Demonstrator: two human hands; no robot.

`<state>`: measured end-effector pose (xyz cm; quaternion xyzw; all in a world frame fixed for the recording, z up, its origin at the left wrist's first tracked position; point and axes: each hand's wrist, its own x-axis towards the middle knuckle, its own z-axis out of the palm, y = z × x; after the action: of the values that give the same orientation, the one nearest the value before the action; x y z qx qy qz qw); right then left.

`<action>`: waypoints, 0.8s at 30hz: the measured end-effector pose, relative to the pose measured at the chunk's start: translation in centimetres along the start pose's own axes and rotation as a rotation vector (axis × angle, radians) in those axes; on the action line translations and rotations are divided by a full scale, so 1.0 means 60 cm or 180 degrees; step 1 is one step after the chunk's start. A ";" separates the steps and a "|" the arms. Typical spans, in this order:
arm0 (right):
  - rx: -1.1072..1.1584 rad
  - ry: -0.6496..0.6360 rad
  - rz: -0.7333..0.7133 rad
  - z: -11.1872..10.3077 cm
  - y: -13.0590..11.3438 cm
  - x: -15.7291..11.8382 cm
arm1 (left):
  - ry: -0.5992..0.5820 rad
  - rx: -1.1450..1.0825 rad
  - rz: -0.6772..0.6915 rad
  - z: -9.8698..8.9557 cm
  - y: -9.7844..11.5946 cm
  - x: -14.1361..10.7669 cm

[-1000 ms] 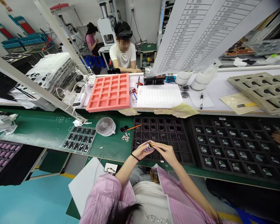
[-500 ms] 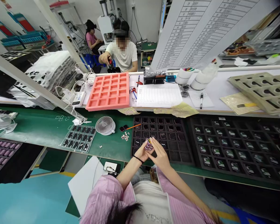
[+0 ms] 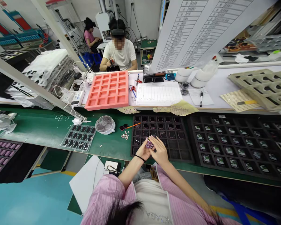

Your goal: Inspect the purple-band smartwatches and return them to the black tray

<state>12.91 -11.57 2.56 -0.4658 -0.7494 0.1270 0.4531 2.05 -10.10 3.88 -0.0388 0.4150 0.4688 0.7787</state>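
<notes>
A small purple-edged watch case [image 3: 149, 143] is held up between both hands, above the near edge of a black compartment tray [image 3: 175, 144]. My left hand [image 3: 142, 152], a dark band on its wrist, grips the case from the left. My right hand [image 3: 159, 152] closes on it from the right, with its fingers laid over the top. Fingers hide much of the case, so its face cannot be made out. Similar dark cases fill the tray's far rows, and several compartments at its near right hold nothing.
A second black tray [image 3: 221, 140] with several screened parts lies to the right. Left of the near tray are an orange stick [image 3: 133, 125], small white pieces [image 3: 125, 135], a fan [image 3: 105, 125] and a clear tray [image 3: 78, 138]. A pink tray [image 3: 107, 89] rests on the shelf.
My right fingers have moved further over the case, covering its yellow spot. The whole view has shifted slightly. Across the shelf, the co-worker's raised hand has come down.
</notes>
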 end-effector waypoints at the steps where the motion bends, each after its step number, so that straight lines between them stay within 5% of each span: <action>1: 0.0076 -0.0147 0.0115 0.001 0.003 -0.003 | -0.0014 0.0284 0.0150 -0.010 0.004 0.007; 7: 0.0185 -0.0466 0.1087 -0.016 0.046 -0.046 | -0.0195 0.3578 0.0984 -0.082 0.061 0.048; 10: 0.0199 -0.0518 0.1280 -0.030 0.070 -0.068 | -0.0235 0.4033 0.0887 -0.105 0.063 0.069; 15: 0.0250 -0.0676 0.1376 -0.033 0.084 -0.086 | -0.0327 0.4591 0.0801 -0.117 0.011 0.096; 19: 0.0721 -0.0697 0.1773 -0.012 0.088 -0.096 | -0.0444 0.4798 0.0924 -0.123 -0.010 0.102; 24: 0.1154 -0.0892 0.2118 0.033 0.102 -0.111 | -0.0584 0.4902 0.1094 -0.126 0.011 0.095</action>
<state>15.94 -13.25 -6.02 -0.5737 -0.5776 0.4592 0.3555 -1.84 -9.16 -4.71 0.6140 0.5569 0.1649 0.5344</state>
